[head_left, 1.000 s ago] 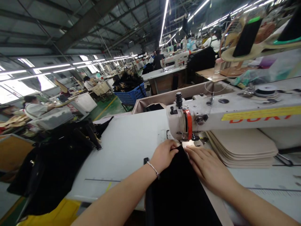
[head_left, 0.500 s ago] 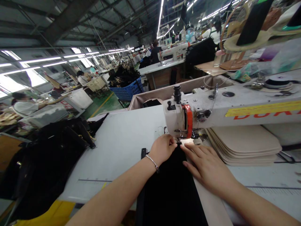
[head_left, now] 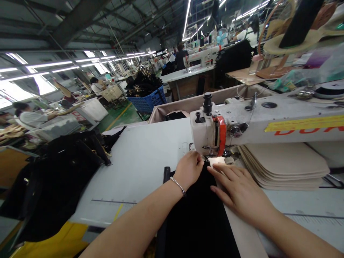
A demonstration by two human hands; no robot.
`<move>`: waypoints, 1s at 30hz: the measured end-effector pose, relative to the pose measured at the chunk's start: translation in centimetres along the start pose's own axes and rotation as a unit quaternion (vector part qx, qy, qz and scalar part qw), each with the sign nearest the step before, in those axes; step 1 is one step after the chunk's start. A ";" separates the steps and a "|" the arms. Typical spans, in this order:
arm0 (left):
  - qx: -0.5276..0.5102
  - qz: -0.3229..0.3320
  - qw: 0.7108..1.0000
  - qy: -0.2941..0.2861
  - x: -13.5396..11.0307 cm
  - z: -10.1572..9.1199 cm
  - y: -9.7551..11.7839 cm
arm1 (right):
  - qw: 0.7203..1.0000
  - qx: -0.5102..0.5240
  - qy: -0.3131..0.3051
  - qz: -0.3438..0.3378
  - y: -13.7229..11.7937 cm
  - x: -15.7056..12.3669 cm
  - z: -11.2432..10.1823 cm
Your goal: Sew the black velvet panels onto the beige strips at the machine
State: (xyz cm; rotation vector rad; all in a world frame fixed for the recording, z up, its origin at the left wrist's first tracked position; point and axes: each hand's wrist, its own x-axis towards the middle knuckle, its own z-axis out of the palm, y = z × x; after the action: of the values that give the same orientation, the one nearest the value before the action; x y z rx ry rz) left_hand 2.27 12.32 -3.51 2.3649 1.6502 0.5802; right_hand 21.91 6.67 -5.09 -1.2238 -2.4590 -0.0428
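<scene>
A long black fabric piece (head_left: pixel 199 222) runs from the bottom of the view up to the presser foot of a white sewing machine (head_left: pixel 206 132). My left hand (head_left: pixel 190 169), with a silver bracelet at its wrist, is closed, pinching the fabric's upper left edge just short of the needle area. My right hand (head_left: pixel 239 186) lies flat with fingers stretched, its tips on the black fabric's right edge and the palm over a pale beige strip (head_left: pixel 242 229). The machine head partly hides the needle.
Beige panels (head_left: pixel 285 161) are stacked under the machine arm. Black bags (head_left: pixel 59 172) are heaped on the table's left side. Behind stands a blue crate (head_left: pixel 147 102) full of black pieces. A thread cone (head_left: pixel 301 25) rises at the back right; people sit at other stations.
The whole view has shifted slightly, so the machine appears a little farther right. Both hands keep nearly the same places on the fabric by the presser foot.
</scene>
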 end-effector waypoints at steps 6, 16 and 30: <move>0.012 -0.015 1.000 -0.002 0.2 -0.1 0.1 | 1.000 -0.009 0.004 0.010 -0.1 0.2 0.1; 0.002 0.168 0.984 -0.060 -3.3 -2.0 0.4 | 1.000 0.013 -0.004 0.009 0.1 -0.1 0.2; 0.001 0.173 0.980 -0.103 -4.6 -3.0 0.3 | 1.000 0.007 0.017 0.012 -1.3 -1.6 -0.9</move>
State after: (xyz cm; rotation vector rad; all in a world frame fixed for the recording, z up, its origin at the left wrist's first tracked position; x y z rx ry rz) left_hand -0.15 7.74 -1.67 2.6300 1.1634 0.3703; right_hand 22.06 4.49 -4.67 -1.2371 -2.4118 -0.0394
